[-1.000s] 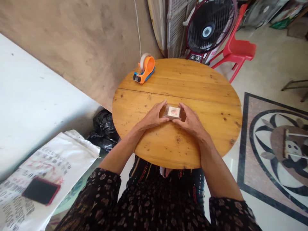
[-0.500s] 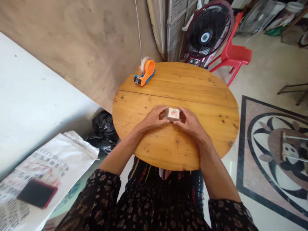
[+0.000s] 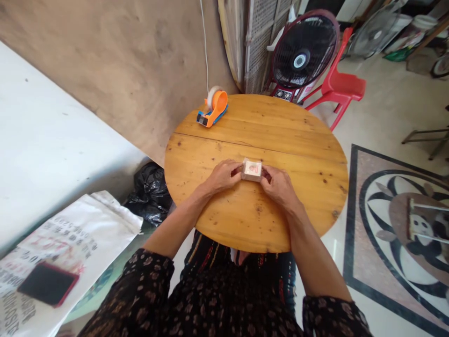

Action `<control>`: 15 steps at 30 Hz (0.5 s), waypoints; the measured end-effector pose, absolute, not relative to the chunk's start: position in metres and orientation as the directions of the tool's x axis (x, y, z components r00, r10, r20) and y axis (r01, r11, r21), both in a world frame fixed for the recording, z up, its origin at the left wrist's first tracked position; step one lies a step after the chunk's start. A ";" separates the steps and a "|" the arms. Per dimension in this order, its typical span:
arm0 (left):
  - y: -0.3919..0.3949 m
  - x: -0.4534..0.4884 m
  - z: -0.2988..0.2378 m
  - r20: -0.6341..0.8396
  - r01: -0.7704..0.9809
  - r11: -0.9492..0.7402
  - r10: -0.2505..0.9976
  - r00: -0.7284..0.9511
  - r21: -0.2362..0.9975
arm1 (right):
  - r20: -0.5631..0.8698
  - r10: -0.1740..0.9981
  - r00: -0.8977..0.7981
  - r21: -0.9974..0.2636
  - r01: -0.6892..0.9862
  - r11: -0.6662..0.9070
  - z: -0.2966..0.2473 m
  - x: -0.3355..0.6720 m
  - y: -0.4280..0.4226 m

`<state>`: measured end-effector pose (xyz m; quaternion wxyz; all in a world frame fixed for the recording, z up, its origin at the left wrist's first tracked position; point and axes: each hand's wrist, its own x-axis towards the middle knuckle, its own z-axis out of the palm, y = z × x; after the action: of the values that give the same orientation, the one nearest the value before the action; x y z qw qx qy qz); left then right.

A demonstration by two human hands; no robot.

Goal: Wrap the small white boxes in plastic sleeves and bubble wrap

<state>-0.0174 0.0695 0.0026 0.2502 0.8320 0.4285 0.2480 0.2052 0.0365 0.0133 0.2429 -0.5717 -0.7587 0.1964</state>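
A home room: round wooden table [image 3: 308, 154], fan [image 3: 303, 54], red plastic chair [image 3: 342, 84]

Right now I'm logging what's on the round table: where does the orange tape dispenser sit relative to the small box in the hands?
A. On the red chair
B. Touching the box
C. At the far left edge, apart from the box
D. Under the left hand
C: the orange tape dispenser sits at the round table's far left edge, well apart from the small box held between the left hand and right hand.
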 end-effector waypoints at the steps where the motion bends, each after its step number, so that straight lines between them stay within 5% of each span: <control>1: 0.069 -0.016 0.002 0.211 0.589 -0.525 0.828 0.519 0.615 | 0.155 0.962 -0.225 -0.553 0.787 0.273 0.013 0.202 0.036; 8: 0.069 -0.009 -0.004 0.231 0.595 -0.529 0.832 0.504 0.605 | 0.147 0.973 -0.180 -0.495 0.838 0.230 0.012 0.197 0.035; 15: 0.068 -0.015 -0.005 0.233 0.561 -0.439 0.886 0.401 0.701 | 0.125 0.984 -0.129 -0.621 0.764 0.179 0.009 0.216 0.038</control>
<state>-0.0145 0.0677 -0.0049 0.2687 0.7927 0.4564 0.3017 0.2161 0.0378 0.0093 0.2624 -0.6055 -0.7214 0.2098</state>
